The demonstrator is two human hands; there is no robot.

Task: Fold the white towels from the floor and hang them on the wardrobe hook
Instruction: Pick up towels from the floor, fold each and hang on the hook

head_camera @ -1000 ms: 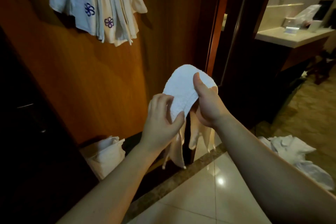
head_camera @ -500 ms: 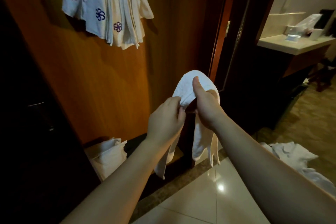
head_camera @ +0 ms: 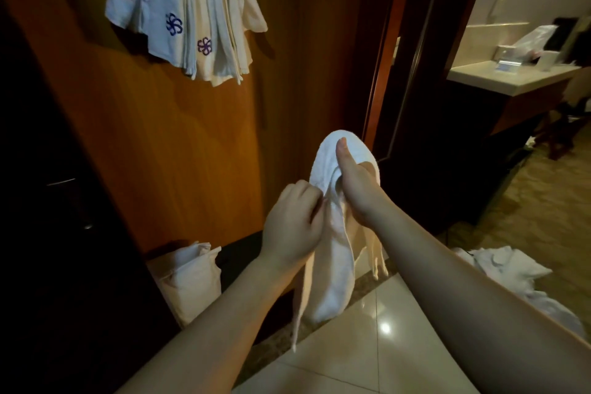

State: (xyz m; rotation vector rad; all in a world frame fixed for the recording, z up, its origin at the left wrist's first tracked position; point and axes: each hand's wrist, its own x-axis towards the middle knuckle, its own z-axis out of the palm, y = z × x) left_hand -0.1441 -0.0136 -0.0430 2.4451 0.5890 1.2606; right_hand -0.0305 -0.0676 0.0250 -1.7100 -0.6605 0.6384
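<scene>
I judge I am mid-fold: my right hand (head_camera: 358,189) grips the white towel (head_camera: 332,265) draped over its fingers, thumb pressed on top, my left hand (head_camera: 292,227) pinches its edge just beside, and next comes lifting it to the hung towels (head_camera: 188,16) above.

A white towel (head_camera: 332,253) hangs in mid-air, draped over the right hand (head_camera: 358,189) at its top and pinched at one edge by the left hand (head_camera: 292,227); its narrow ends trail down toward the floor. Several folded white towels (head_camera: 188,16) (some with purple flower marks) hang against the wooden wardrobe panel (head_camera: 179,144). More crumpled white towels (head_camera: 511,272) lie on the floor to the right.
</scene>
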